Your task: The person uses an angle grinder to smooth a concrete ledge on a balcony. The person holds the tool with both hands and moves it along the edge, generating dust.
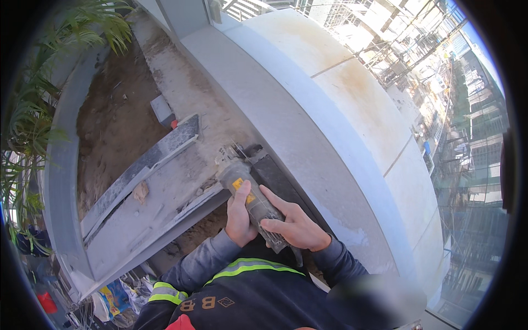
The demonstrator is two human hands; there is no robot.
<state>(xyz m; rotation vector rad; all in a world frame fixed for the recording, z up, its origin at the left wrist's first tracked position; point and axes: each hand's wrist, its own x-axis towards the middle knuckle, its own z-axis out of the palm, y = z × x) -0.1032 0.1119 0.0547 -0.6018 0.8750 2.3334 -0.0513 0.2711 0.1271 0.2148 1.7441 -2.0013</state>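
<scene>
Grey sleeves with reflective yellow-green bands are coming up from the lower edge, and I am watching both hands closing around an angle grinder [250, 201]. My left hand [238, 215] is wrapping the body from the left side, fingers curled tight round it, while my right hand [294, 224] is clamping the rear of the body just beside it, thumb lying along the top. Both are gripping the tool — neither is open.

Just beyond the knuckles, the grinder's head [230, 161] is pressing down where a dark slab [275, 176] is meeting the dusty concrete ledge [192, 93]; whether the disc is actually biting, I cannot tell, since the guard is hiding it.

To do this well, I am judging that both wrists should be staying locked, the tool held steady in line with the slab's edge, pressure light — letting the disc work rather than forcing it.

Left of the left hand, a grey metal channel [146, 162] is lying at a slant across the ledge. Farther out, a small grey block [163, 110] is sitting near bare soil [110, 121], with palm fronds [33, 110] past it. Right of the right hand, the pale curved parapet [352, 121] is sweeping away, scaffolded buildings [467, 137] far below.
</scene>
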